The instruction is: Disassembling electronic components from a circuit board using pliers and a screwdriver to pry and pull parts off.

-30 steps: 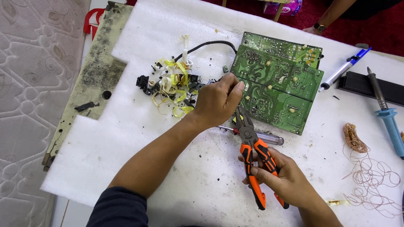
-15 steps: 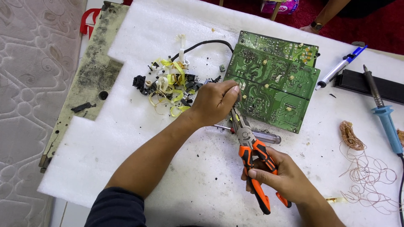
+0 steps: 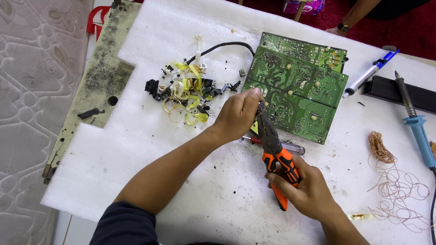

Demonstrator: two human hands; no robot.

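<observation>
Your right hand [image 3: 303,186] grips the orange-handled pliers [image 3: 274,149]; their long axis runs handles-near, nose-far, pointing up-left toward the green circuit board [image 3: 295,90]. Your left hand [image 3: 237,113] pinches closed at the nose.

The left forearm runs bare from a dark sleeve at the bottom edge, slanting up and to the right. The left hand [image 3: 236,113] is curled, knuckles up, fingertips pinched together at its far end. The right hand [image 3: 305,187] sits lower and nearer, wrist entering from the bottom right, fingers wrapped in a closed grip, thumb on top, well apart from the left
</observation>
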